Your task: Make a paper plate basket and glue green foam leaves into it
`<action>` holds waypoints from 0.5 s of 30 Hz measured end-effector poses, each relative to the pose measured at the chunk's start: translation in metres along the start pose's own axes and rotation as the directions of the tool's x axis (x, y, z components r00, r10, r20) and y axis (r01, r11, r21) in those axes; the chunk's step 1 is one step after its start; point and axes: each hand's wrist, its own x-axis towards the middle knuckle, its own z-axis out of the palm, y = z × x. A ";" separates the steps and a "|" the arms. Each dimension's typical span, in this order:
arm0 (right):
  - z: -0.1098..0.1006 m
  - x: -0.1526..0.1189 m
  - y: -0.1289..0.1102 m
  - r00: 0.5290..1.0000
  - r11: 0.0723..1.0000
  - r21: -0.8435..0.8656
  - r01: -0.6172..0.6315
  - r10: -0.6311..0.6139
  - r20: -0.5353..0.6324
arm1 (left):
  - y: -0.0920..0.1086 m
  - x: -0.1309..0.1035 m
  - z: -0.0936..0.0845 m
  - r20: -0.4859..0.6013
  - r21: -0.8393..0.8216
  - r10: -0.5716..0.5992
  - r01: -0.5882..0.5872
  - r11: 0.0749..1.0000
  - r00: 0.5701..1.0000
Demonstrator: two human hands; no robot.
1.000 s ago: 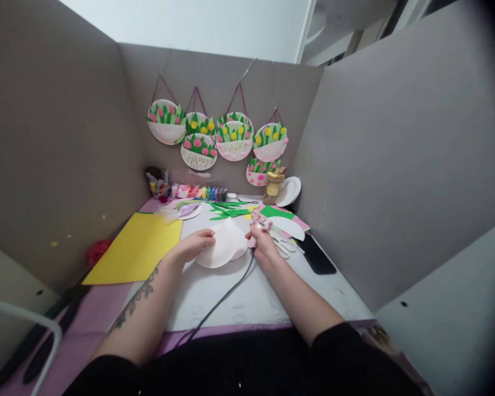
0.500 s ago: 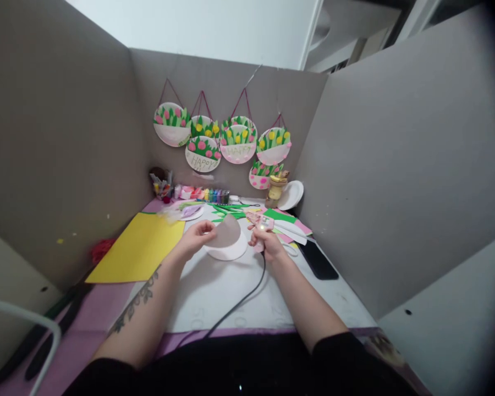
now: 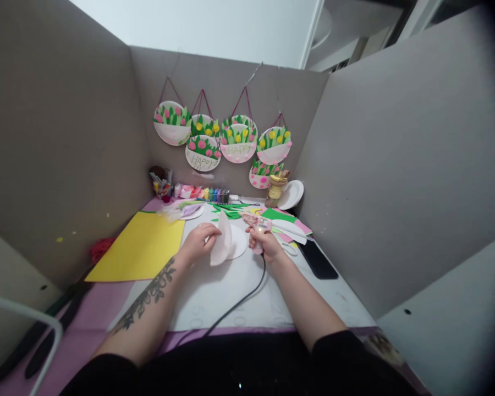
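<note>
The cut paper plate piece (image 3: 220,248) was held up at the left side of the round paper plate (image 3: 238,243), hiding part of it. It was tipped almost onto its edge, with its bumpy rim showing. I could not tell if the two touched.

The left hand (image 3: 198,242) was to the left of the round paper plate. Its thumb and fingers pinched the cut piece, and the back of the hand was turned up. The left forearm (image 3: 148,300), with a leafy tattoo on it, slanted in from the near left of the round paper plate.

The right hand (image 3: 265,243) was just to the right of the round paper plate. Its fingers were curled around the handle of the pink glue gun (image 3: 258,222). I could not tell if a finger pressed the trigger. The tip pointed left, toward the far side of the round paper plate. A black cord (image 3: 242,301) ran from the handle to the near side of it. The right forearm (image 3: 305,297) slanted in from the near right.

Green paper leaves (image 3: 227,212) lay behind the round paper plate. The yellow sheet (image 3: 138,247) was on its left, and a black phone (image 3: 319,261) was farther off on its right.
</note>
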 end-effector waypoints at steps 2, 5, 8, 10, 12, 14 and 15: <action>0.000 0.000 0.001 1.000 1.000 -0.026 0.008 -0.008 0.006 | -0.002 0.001 0.001 -0.024 -0.011 -0.073 0.072 0.997 0.997; 0.000 0.000 0.002 0.999 0.993 -0.115 0.030 -0.033 -0.026 | -0.005 0.002 0.003 -0.082 -0.024 -0.251 0.250 0.968 0.965; 0.001 0.001 0.003 0.996 0.974 -0.225 0.028 -0.046 -0.077 | -0.007 0.003 0.005 -0.095 -0.067 -0.415 0.410 0.910 0.905; 0.002 0.002 0.004 0.992 0.954 -0.299 0.033 -0.067 -0.105 | -0.006 0.004 0.005 -0.065 -0.095 -0.483 0.477 0.874 0.873; 0.002 0.004 0.006 0.986 0.928 -0.369 0.050 -0.105 -0.131 | -0.005 0.004 0.005 -0.020 -0.106 -0.526 0.522 0.846 0.850; 0.002 0.005 0.008 0.980 0.906 -0.418 0.070 -0.141 -0.141 | -0.002 0.003 0.006 0.022 -0.107 -0.548 0.547 0.830 0.836; 0.002 0.005 0.009 0.978 0.899 -0.432 0.072 -0.148 -0.145 | -0.001 0.003 0.006 0.035 -0.106 -0.553 0.553 0.826 0.833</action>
